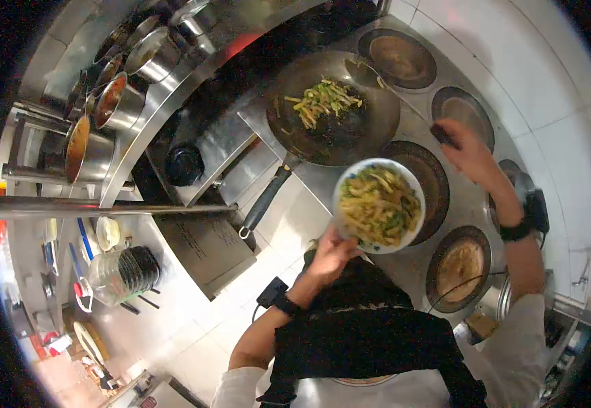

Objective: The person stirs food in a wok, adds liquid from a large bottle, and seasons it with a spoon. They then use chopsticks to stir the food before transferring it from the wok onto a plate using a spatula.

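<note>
My left hand (334,256) grips the near-left rim of a white bowl (420,204) heaped with cut yellow-green food (379,206). Just beyond the bowl is a large dark wok (377,122) with a smaller heap of the same kind of food (326,102) in it. My right hand (460,146) is closed round the dark handle of a long metal ladle (363,73), whose head rests inside the wok at its far right. The wok's black handle (268,200) points toward the lower left.
Round burners (458,266) stand on the metal stove top to the right. Metal pots (158,58) line a shelf at the upper left. A clear plastic bottle (108,277) lies at the left, and a cardboard box (207,248) sits below the wok handle.
</note>
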Tool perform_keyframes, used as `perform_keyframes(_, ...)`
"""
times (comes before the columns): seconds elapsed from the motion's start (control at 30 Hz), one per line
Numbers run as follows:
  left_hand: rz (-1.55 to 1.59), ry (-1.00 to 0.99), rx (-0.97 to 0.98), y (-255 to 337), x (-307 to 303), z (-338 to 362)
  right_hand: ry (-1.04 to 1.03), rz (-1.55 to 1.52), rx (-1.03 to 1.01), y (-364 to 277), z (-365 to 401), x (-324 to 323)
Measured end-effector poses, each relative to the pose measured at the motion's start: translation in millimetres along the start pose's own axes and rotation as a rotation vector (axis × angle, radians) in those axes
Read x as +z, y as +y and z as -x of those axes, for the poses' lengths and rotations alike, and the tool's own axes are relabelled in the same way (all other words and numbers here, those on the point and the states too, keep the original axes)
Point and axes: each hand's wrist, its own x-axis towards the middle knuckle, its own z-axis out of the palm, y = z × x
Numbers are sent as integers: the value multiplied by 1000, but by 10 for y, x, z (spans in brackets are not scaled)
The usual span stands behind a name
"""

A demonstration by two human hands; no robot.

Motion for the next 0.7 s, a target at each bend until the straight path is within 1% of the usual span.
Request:
perform_keyframes(0.03,2,5,2,-103,33,-39,-6,-1,-3,1,-168,39)
perform_keyframes(0.1,-4,-16,-95,-401,7,-150,110,279,-273,-2,-515,159)
perform_keyframes(0.13,-27,9,-96,-561,-16,-233,107,281,-279,-42,-665,229)
perform_keyframes(0.17,-25,10,-90,-616,27,-305,83,347,-233,-113,-794,302)
perform_keyframes(0.2,-103,-8,-175,-653,66,-369,60,412,-187,-174,-883,378)
perform_keyframes(0.23,-182,-24,-260,-683,99,-429,61,413,-195,-228,-931,463)
perform_keyframes(0.3,-234,-51,-224,-782,121,-550,86,473,-322,-282,-995,644)
perform_keyframes(0.33,-287,-83,-194,-828,125,-604,24,406,-354,-206,-1030,722)
perform_keyframes(0.37,-340,-117,-164,-867,121,-656,26,406,-361,-185,-1011,696)
perform_keyframes(0.43,-331,-120,-134,-926,133,-735,-255,360,-471,-169,-940,594)
perform_keyframes(0.47,-320,-123,-112,-963,125,-756,-370,279,-436,-248,-920,470)
perform_keyframes(0.5,-314,-121,-107,-993,113,-775,-375,284,-440,-309,-904,380)
perform_keyframes(0.57,-509,-136,134,-1003,109,-804,-395,215,-266,-384,-893,277)
perform_keyframes(0.6,-508,-135,136,-986,121,-812,-396,217,-268,-356,-925,322)
perform_keyframes(0.67,-914,-67,-24,-898,146,-824,-250,17,-316,-234,-1051,514)
perform_keyframes(0.7,-917,-63,-24,-837,148,-814,-249,14,-319,-162,-1106,573)
